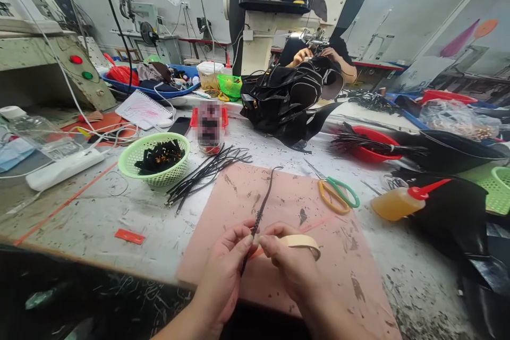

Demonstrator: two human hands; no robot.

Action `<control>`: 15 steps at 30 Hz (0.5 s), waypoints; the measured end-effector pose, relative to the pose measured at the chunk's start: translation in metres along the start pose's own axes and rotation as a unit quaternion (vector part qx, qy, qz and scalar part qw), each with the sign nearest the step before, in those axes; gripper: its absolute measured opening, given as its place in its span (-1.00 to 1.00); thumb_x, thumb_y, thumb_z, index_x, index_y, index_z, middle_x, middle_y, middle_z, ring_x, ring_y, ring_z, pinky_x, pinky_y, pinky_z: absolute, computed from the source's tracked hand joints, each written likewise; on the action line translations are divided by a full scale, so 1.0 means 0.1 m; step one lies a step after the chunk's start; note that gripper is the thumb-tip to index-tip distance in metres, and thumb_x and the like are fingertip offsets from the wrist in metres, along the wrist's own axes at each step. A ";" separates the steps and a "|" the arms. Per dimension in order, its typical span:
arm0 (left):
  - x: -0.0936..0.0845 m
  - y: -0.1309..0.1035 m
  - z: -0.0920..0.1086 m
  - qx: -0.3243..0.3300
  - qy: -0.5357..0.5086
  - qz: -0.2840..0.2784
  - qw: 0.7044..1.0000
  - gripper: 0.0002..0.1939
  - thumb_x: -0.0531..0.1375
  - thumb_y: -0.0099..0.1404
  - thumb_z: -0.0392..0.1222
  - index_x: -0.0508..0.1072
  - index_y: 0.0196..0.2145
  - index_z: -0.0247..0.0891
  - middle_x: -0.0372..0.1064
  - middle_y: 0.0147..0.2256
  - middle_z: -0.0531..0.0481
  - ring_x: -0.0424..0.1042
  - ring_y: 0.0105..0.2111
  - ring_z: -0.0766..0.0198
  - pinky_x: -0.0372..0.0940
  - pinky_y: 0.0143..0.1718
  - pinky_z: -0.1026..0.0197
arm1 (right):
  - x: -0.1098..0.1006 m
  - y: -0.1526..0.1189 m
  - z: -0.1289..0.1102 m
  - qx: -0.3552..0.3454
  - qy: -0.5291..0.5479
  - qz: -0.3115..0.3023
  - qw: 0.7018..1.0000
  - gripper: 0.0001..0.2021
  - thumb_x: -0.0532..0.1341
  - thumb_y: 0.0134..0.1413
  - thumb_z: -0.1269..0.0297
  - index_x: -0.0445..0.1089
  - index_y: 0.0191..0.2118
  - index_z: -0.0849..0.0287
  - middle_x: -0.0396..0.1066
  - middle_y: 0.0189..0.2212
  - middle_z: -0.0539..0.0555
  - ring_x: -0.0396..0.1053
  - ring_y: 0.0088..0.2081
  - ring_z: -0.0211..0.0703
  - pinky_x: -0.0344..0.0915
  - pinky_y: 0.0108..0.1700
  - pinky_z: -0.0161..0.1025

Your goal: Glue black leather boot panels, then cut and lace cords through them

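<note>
My left hand (229, 255) pinches a thin black cord (266, 196) between thumb and fingers, and the cord's far end curls over the pink mat (223, 196). Close on its right, my right hand (289, 255) is closed at the fingertips near the cord. A roll of cream-coloured tape (305, 241) sits in the right hand, and its end seems to reach toward the cord. Whether the tape touches the cord I cannot tell. Farther right, scissors with green and yellow handles (334, 194) lie partly on the mat.
Left of the mat are a bundle of black cords (203, 175) and a green basket (131, 162) holding black pieces. On the right stand a red bowl (368, 151) and a yellow glue bottle (394, 204). Behind a black bag (279, 98), another person's hands (305, 56) work at a sewing machine.
</note>
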State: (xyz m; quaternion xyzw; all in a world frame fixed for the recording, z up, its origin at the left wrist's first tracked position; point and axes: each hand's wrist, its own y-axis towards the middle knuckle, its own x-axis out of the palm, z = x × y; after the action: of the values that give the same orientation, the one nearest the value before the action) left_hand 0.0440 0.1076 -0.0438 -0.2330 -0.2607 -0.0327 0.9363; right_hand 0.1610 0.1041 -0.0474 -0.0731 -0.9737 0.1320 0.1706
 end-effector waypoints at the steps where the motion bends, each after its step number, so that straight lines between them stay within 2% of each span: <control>1: 0.00 -0.01 0.00 0.005 0.002 -0.004 1.000 -0.84 0.28 0.01 -0.18 0.37 -0.54 -0.28 0.31 -0.17 -0.02 0.29 -0.31 0.31 0.18 -0.20 0.26 | 0.03 0.00 0.01 0.005 0.016 -0.003 1.000 -0.76 0.36 -0.37 0.20 0.31 -0.61 0.19 0.27 -0.74 -0.08 0.18 -0.67 -0.34 0.15 -0.59 -0.35; 7: 0.02 -0.01 0.00 0.016 0.006 0.004 1.000 -0.84 0.29 0.01 -0.20 0.38 -0.57 -0.29 0.32 -0.24 -0.01 0.28 -0.31 0.30 0.18 -0.24 0.31 | 0.09 0.01 0.03 0.017 0.070 -0.003 0.997 -0.75 0.37 -0.40 0.23 0.28 -0.62 0.19 0.28 -0.74 -0.09 0.14 -0.69 -0.37 0.10 -0.61 -0.38; 11: 0.02 0.01 -0.01 0.020 0.017 -0.003 1.000 -0.84 0.27 0.03 -0.19 0.37 -0.56 -0.29 0.30 -0.21 -0.02 0.28 -0.30 0.29 0.18 -0.21 0.28 | 0.10 0.01 0.05 0.022 0.074 0.010 0.997 -0.74 0.37 -0.41 0.21 0.27 -0.62 0.19 0.20 -0.77 -0.13 0.07 -0.71 -0.40 0.05 -0.62 -0.39; 15: 0.00 0.00 -0.02 0.060 0.068 0.010 0.996 -0.84 0.24 0.06 -0.15 0.37 -0.56 -0.26 0.30 -0.16 -0.07 0.27 -0.13 0.13 0.16 -0.10 0.17 | 0.09 0.01 0.06 0.023 0.039 0.030 0.999 -0.71 0.37 -0.41 0.17 0.25 -0.62 0.18 0.11 -0.78 -0.16 -0.02 -0.70 -0.42 -0.03 -0.64 -0.38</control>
State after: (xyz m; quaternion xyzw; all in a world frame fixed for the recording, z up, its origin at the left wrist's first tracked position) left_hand 0.0452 0.1066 -0.0456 -0.1764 -0.1950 -0.0232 0.9645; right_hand 0.1505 0.1055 -0.0507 -0.1038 -0.9603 0.1568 0.2059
